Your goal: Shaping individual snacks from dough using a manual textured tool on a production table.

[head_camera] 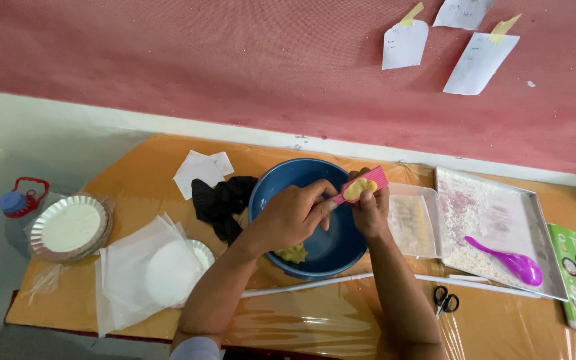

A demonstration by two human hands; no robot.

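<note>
My right hand (372, 210) holds a pink ridged board (368, 181) over the far rim of a blue bowl (333, 245). A piece of yellow dough (357, 189) lies on the board. My left hand (291, 215) reaches across the bowl, its fingertips pressing at the dough on the board's near end. A lump of yellow dough (293, 253) rests in the bowl under my left wrist.
A clear plastic container (416, 223) and a floured metal tray (495, 220) with a purple spoon (511, 261) stand to the right. Scissors (445, 300), a white rod (315, 285), black cloth (221, 200), white papers (138, 270) and foil plates (69, 227) lie around.
</note>
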